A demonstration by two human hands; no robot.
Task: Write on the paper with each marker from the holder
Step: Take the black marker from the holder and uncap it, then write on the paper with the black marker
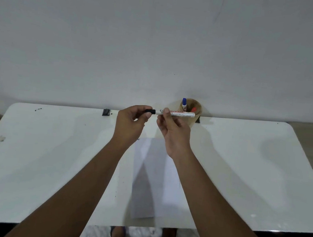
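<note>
I hold a white marker [180, 113] level above the table's far side. My right hand [173, 131] grips its white barrel. My left hand [130, 121] pinches its black cap [150, 111] at the left end; the cap looks seated on the barrel. A white sheet of paper [152, 176] lies flat below my hands, in the middle of the table. Behind the marker stands a tan round holder [197, 106] against the wall, with a blue-capped marker [184, 102] and a red-capped marker [193, 109] in it.
The white table [44, 155] has rounded corners and meets a pale wall. A small dark clip [106, 112] sits at its far edge. A scrap of tape [1, 138] lies near the left edge. My feet show below the front edge.
</note>
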